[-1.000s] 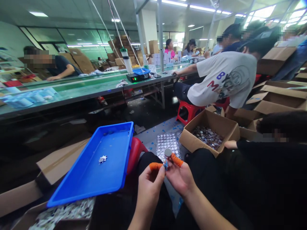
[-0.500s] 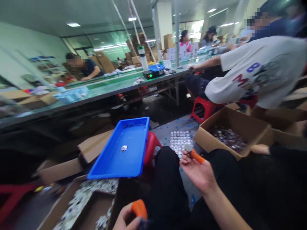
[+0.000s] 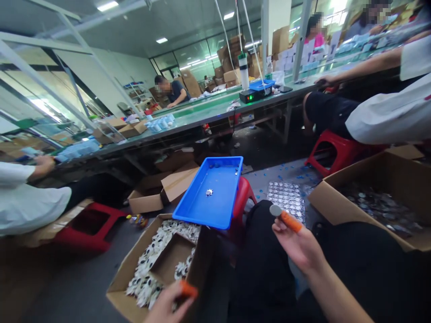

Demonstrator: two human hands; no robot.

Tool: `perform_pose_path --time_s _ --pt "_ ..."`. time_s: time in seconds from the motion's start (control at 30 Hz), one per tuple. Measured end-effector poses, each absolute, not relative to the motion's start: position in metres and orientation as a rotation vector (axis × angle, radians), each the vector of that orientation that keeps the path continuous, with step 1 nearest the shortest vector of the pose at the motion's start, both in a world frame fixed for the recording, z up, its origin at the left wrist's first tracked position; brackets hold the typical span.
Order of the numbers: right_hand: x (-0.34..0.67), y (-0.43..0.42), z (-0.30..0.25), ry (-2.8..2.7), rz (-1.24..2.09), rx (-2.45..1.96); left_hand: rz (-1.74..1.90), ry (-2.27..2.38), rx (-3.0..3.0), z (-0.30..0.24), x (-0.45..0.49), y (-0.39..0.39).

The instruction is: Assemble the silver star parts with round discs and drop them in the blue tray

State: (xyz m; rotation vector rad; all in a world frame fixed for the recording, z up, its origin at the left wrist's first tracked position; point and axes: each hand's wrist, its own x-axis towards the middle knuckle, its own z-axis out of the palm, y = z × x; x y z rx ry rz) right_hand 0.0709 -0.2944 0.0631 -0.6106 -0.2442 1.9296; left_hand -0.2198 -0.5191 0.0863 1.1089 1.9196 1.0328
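Note:
My right hand [image 3: 299,244], an orange cover on one finger, is closed on a small round grey disc [image 3: 275,211] held up at the fingertips above my knees. My left hand [image 3: 171,303], somewhat blurred, reaches over the near edge of a cardboard box [image 3: 116,287]. Its thumb and orange-covered index finger are apart, and I make out nothing held between them. Many small white pieces with dark round centres [image 3: 144,287] fill much of that box. A blue tray [image 3: 191,208] behind it holds a small white spiky piece [image 3: 209,192] and a few little bits at its far end.
Under the tray stands a red stool [image 3: 247,193]. A clear sheet of round pockets [image 3: 286,197] lies on the floor by my knee. At right, an open carton [image 3: 325,202] contains many shiny discs. Co-workers sit on both sides along a green-topped bench [image 3: 202,114].
My view has swung left, bringing the box of white pieces more fully in. My left hand has moved over that box, its fingers spreading. The right hand still holds the disc.

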Motion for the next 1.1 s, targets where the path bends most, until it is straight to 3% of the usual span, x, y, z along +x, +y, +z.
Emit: perform_pose_path --time_s 0.23,0.6,0.8,0.93,1.1 --pt "0.023 -0.314 0.056 -0.629 1.838 -0.813 1.247 1.845 2.007 0.115 -0.153 -0.387" --pt "0.006 -0.313 0.056 -1.009 1.787 -0.8 1.175 1.684 1.927 0.095 -0.145 -0.365" --pt "-0.028 -0.275 0.047 -1.399 1.844 -0.764 1.469 1.832 1.434 0.076 -0.187 -0.39" --pt "-0.1 -0.203 0.043 -2.111 1.37 -0.949 1.77 1.685 0.802 0.056 -0.223 -0.416" --pt "-0.216 -0.151 0.02 -2.441 1.063 -1.141 1.936 1.612 0.373 0.048 -0.247 -0.445"
